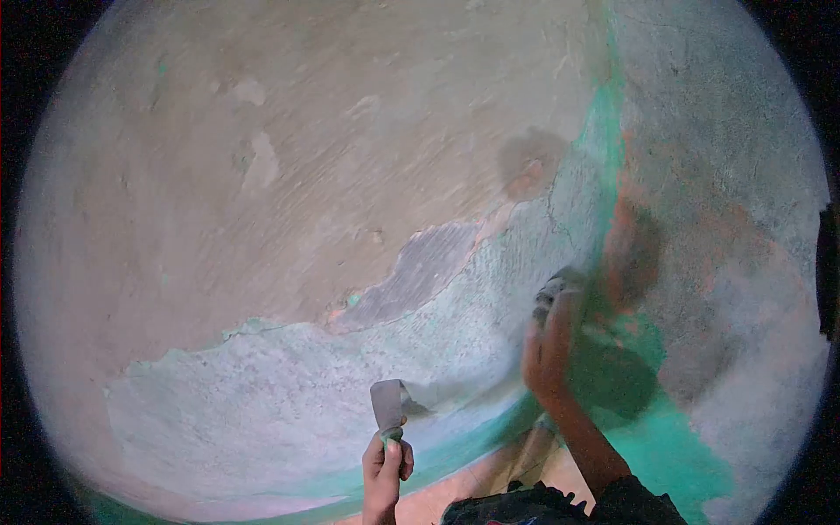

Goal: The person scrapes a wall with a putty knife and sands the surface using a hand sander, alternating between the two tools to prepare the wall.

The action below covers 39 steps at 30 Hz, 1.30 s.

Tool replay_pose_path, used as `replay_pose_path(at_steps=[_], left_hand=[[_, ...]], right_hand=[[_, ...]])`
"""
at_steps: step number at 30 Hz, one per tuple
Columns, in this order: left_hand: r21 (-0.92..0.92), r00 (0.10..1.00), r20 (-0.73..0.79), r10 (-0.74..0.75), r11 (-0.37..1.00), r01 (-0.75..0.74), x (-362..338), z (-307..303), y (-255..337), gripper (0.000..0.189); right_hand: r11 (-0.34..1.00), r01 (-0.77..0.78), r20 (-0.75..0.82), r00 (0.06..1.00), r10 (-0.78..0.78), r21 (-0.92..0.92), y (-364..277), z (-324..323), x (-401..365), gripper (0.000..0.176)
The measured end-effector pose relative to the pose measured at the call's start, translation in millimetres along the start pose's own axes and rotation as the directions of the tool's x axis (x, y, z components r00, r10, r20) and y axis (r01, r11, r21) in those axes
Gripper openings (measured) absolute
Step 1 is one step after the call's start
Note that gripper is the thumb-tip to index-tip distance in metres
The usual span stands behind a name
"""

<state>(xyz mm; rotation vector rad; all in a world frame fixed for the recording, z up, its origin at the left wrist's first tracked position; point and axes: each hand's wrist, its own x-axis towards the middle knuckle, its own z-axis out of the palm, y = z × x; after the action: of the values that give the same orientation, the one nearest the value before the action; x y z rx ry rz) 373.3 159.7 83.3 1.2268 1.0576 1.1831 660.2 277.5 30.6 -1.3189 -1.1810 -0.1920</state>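
Note:
At the bottom centre, my left hand (383,465) is closed around the handle of a putty knife (387,403). Its wide grey blade points up, in front of the pale patched plaster. Further right, my right hand (549,346) is raised against the wall (332,131) near the corner, blurred by motion. Its fingers are bent around a small grey and dark thing (560,284) whose kind I cannot make out. A rough whitish-green area (289,385) lies around both hands, with a grey patch (420,271) above it.
A green painted line (605,122) runs down the corner where a grey wall (717,114) meets the beige one. Bright green paint (674,455) covers the lower right. Shadows of my arm and hand fall on the right wall. Pale orange flooring shows at the bottom.

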Motion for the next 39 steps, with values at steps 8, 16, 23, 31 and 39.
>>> replay_pose_path(at_steps=[8, 16, 23, 31, 39], left_hand=[[-0.036, 0.999, 0.038, 0.019, 0.999, -0.018, -6, -54, -2, 0.049], [-0.029, 0.989, 0.127, 0.070, 0.997, -0.067, -14, -135, -1, 0.049], [-0.070, 0.978, 0.202, 0.058, 0.997, -0.045, -20, -185, -8, 0.046], [-0.046, 0.951, 0.311, 0.002, 0.999, 0.013, -16, -220, -18, 0.039], [-0.029, 0.943, 0.319, -0.093, 0.994, 0.107, -20, -234, -14, 0.034]], right_hand=[[0.956, 0.231, 0.133, 0.969, -0.209, -0.183, -46, 16, -19, 0.062], [0.907, 0.365, 0.017, 0.929, -0.370, -0.212, -115, 50, -21, 0.064], [0.738, 0.647, 0.237, 0.761, -0.604, -0.194, -190, 67, -62, 0.060], [0.876, 0.462, 0.136, 0.885, -0.445, -0.141, -196, 80, -105, 0.061], [0.968, 0.240, 0.040, 0.970, -0.238, -0.065, -201, 96, -148, 0.073]])
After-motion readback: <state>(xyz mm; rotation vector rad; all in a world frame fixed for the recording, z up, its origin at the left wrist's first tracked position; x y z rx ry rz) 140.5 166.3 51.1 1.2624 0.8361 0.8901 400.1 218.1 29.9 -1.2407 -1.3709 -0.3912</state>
